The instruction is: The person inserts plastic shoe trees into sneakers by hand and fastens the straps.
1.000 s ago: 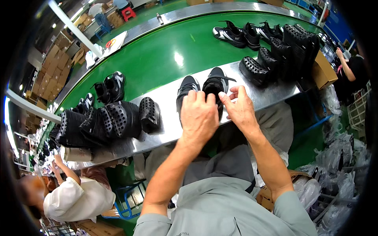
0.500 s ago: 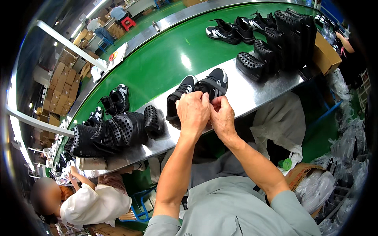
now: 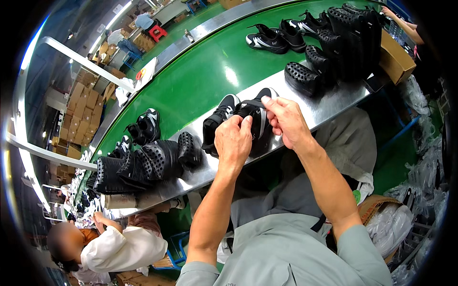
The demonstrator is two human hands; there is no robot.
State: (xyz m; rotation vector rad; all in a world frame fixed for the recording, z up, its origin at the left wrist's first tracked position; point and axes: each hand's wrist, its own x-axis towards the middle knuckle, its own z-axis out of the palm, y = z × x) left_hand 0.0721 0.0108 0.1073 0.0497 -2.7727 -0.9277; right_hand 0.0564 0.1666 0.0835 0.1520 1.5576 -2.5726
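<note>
A black sneaker point(image 3: 260, 127) with a white-grey toe stands on the metal edge of the bench in front of me, toe pointing away. My left hand point(image 3: 233, 142) is closed at its ankle opening, thumb and fingers pinching near the tongue; exactly what lies between the fingertips is partly hidden. Over the front of this shoe, my right hand point(image 3: 289, 123) pinches the end of a dark strap point(image 3: 254, 102), which stretches across the shoe's upper. The matching sneaker point(image 3: 209, 129) stands close on the left, partly covered by my left hand.
Black perforated shoe inserts point(image 3: 157, 159) are stacked to the left, with more inserts point(image 3: 301, 78) to the right. Other sneakers point(image 3: 268, 39) rest on the green surface point(image 3: 205, 71). A cardboard box point(image 3: 397, 57) stands far right. A co-worker in white point(image 3: 124, 250) sits at lower left.
My right hand has moved away from my left, up and to the right, drawing the strap end with it. My left hand stays at the shoe's opening.
</note>
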